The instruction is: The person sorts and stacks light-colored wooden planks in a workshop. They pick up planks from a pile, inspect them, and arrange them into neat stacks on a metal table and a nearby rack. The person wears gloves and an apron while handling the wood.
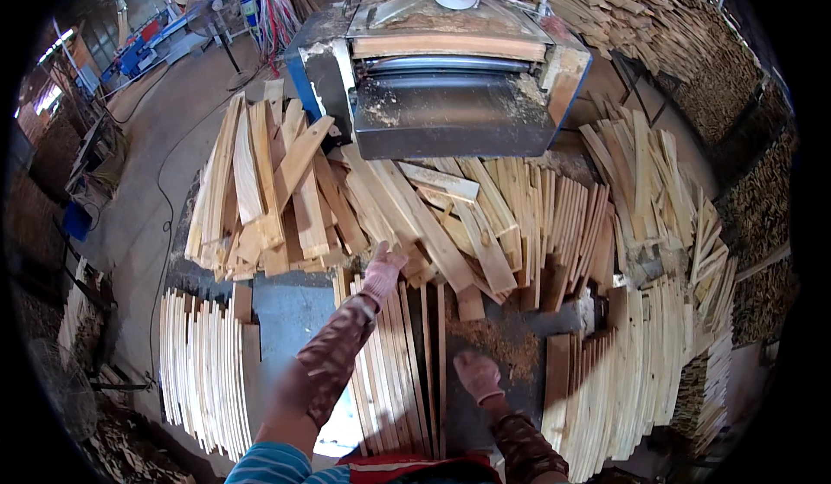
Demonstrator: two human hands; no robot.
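Observation:
My left hand point(383, 269), in a pale pink glove, reaches forward to the heap of loose wooden boards. Its fingers are bent around the near end of a wooden board point(368, 196), which slants away toward the machine. My right hand point(478, 376), gloved the same way, is held lower and to the right, above the dark tabletop. Its fingers are curled in, with nothing visible in them. Between my arms stands a row of narrow boards point(394, 354) on edge. Patterned sleeves cover both forearms.
A planer-like machine point(454, 120) with a metal bed stands beyond the heap. Stacked strips point(203, 371) lie at left, and another stack point(619, 380) at right. Sawdust point(511, 345) covers part of the table. Wood piles point(623, 12) rise behind; a cable point(164, 181) runs along the floor.

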